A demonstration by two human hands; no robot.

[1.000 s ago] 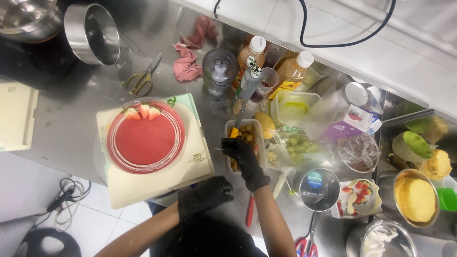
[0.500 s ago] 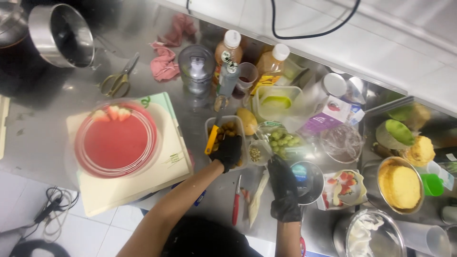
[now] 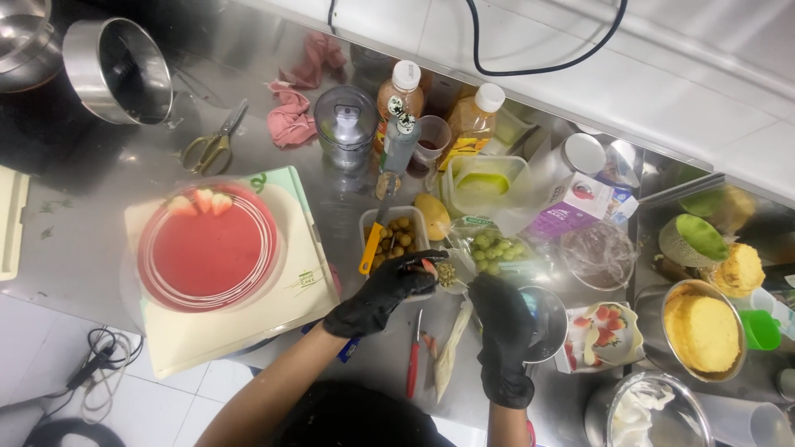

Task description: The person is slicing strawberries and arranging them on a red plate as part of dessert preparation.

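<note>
Fruit is what both gloved hands are busy with, on a steel bench (image 3: 99, 240) crowded from end to end. Biggest on it is a pale cutting board (image 3: 248, 323) at the near edge, carrying a red-topped cake (image 3: 207, 248) in a clear ring, with strawberry slices (image 3: 203, 201) along its far rim. To the right stand a steel bowl of yellow cake rounds (image 3: 702, 331), a smaller bowl (image 3: 542, 319), a tub of cut strawberries (image 3: 604, 327) and a bag of green grapes (image 3: 493, 248). Behind them are two orange-filled bottles (image 3: 474, 120), a blender jar (image 3: 345, 124), a pink cloth (image 3: 290, 116) and scissors (image 3: 211, 149). A clear tray of small brown fruit (image 3: 397, 240) sits mid-bench with a yellow-handled knife (image 3: 371, 248) leaning in it. The left hand (image 3: 389, 285) lies just beside that tray, fingers curled together and pinching a small piece of fruit (image 3: 430, 267). The right hand (image 3: 501, 323) rests against the smaller bowl; whether it grips anything I cannot tell. A red-handled knife (image 3: 412, 364) lies between the forearms.
</note>
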